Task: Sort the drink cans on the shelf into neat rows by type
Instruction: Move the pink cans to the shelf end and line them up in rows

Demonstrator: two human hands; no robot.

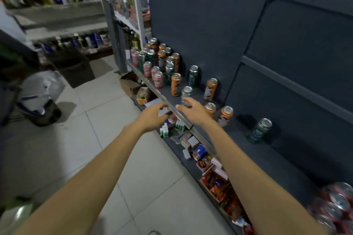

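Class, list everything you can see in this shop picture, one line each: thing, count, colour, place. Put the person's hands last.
shelf: one, dark grey, running along the wall.
orange cans: several, some scattered along the shelf, others in the far cluster.
green cans: several, one alone at the near end, others farther along.
pink cans: several, far cluster at the shelf's front edge.
red cans: a blurred group, bottom right corner.
small packaged goods: many, mixed colours, lower shelf.
cardboard box: one, brown, on the floor.
left hand: open, in front of the shelf edge.
right hand: open, reaching over the shelf edge.
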